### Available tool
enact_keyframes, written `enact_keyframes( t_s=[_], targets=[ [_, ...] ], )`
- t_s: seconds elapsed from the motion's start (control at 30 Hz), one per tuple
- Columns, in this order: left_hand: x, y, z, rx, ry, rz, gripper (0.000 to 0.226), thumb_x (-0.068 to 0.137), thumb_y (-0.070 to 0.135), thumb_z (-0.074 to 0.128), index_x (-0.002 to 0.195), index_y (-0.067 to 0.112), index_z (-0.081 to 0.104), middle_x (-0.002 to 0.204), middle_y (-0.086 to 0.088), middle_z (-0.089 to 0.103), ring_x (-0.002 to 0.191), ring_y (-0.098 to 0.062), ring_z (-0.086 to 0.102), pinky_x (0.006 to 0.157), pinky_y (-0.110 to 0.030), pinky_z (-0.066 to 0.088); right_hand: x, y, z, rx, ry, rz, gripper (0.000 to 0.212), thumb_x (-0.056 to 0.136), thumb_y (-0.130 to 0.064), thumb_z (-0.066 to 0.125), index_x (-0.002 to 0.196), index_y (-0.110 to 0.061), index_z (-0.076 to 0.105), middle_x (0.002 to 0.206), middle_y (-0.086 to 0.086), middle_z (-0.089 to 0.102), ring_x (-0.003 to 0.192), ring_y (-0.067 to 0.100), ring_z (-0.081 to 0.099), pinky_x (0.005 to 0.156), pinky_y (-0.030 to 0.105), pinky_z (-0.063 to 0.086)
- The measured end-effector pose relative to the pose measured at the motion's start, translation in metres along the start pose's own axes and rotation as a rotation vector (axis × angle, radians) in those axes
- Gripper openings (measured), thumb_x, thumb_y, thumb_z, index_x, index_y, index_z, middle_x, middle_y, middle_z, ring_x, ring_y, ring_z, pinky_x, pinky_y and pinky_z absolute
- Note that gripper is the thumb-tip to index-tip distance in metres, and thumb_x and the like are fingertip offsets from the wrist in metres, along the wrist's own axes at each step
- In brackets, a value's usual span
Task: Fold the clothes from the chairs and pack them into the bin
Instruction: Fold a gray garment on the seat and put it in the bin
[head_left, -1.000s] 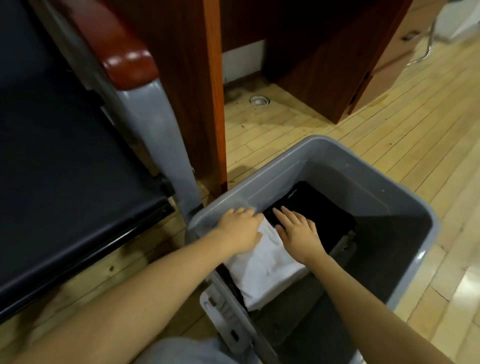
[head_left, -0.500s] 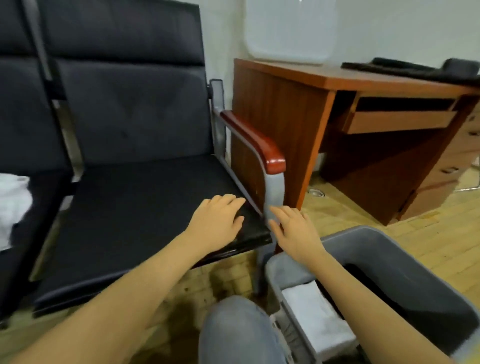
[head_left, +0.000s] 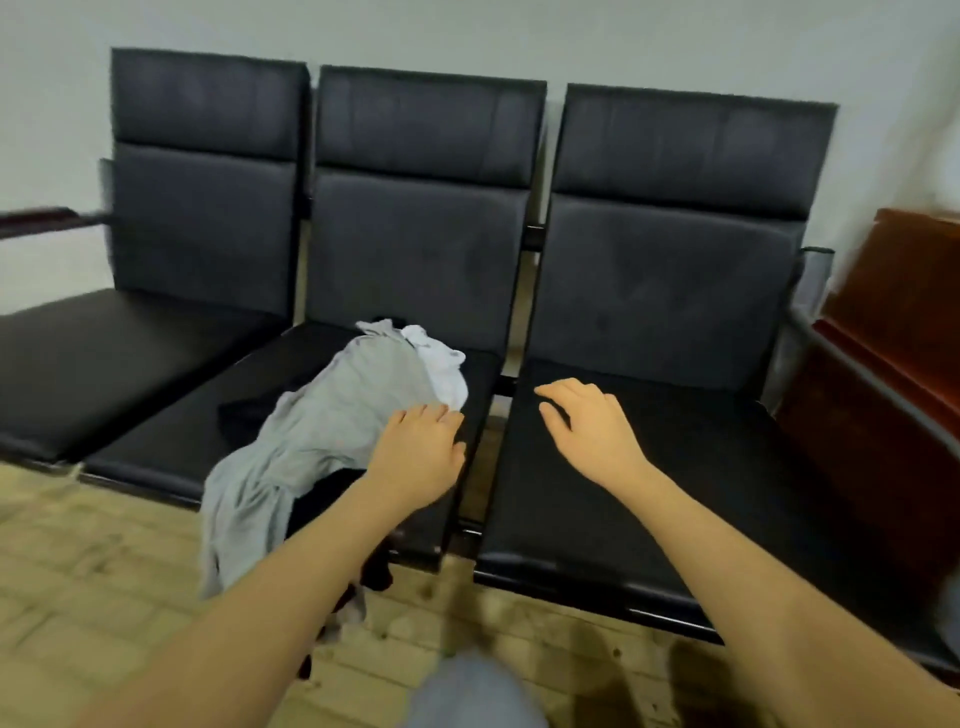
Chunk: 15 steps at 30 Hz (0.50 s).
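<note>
A row of three black chairs stands against a pale wall, their seats side by side above the wooden floor. At the right edge of the view a reddish-brown desk sits just beside the right chair.

On the middle seat lies a loose heap of clothes. The grey garment is the biggest piece; it spreads from the back of the seat across its front edge and hangs down toward the floor. A white garment is bunched at the back right of the heap, touching the grey one. Dark fabric shows from under the grey piece at its left, and more dark cloth hangs below the seat's front edge.

The left hand hovers over the right front corner of the middle seat, fingers relaxed and empty, its fingertips at the grey garment's edge; contact cannot be told. The right hand is spread, holding nothing, over the left part of the right seat. The hands are apart.
</note>
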<state>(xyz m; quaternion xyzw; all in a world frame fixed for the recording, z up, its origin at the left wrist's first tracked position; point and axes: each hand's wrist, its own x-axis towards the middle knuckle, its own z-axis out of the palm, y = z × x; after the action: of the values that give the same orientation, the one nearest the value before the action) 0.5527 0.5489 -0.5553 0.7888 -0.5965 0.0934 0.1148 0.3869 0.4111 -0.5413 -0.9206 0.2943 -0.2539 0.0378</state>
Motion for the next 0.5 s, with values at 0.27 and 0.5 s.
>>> enact_keyframes(
  t_s=[0.27, 0.5],
  targets=[
    [-0.019, -0.113, 0.038, -0.015, 0.015, -0.347, 0.047, 0.092, 0.039, 0.032, 0.113, 0.009, 0.061, 0.122, -0.009, 0.059, 0.118, -0.028, 0.052, 0.098, -0.038, 0.035, 0.060, -0.070, 0.123, 0.215, -0.244, 0.032, 0.032, 0.099, -0.039, 0.041, 0.122, -0.028, 0.061, 0.128, -0.009, 0.058, 0.118, 0.015, 0.047, 0.088, 0.033, 0.018],
    [-0.028, -0.141, 0.071, -0.059, -0.182, -0.375, 0.057, 0.101, 0.045, 0.025, 0.150, 0.016, 0.019, 0.158, 0.001, 0.012, 0.145, -0.017, 0.009, 0.116, -0.035, 0.005, 0.072, -0.116, 0.177, 0.336, -0.222, 0.101, 0.022, 0.089, -0.048, 0.057, 0.102, -0.033, 0.066, 0.114, -0.015, 0.058, 0.113, 0.011, 0.044, 0.074, 0.030, 0.011]
  ],
)
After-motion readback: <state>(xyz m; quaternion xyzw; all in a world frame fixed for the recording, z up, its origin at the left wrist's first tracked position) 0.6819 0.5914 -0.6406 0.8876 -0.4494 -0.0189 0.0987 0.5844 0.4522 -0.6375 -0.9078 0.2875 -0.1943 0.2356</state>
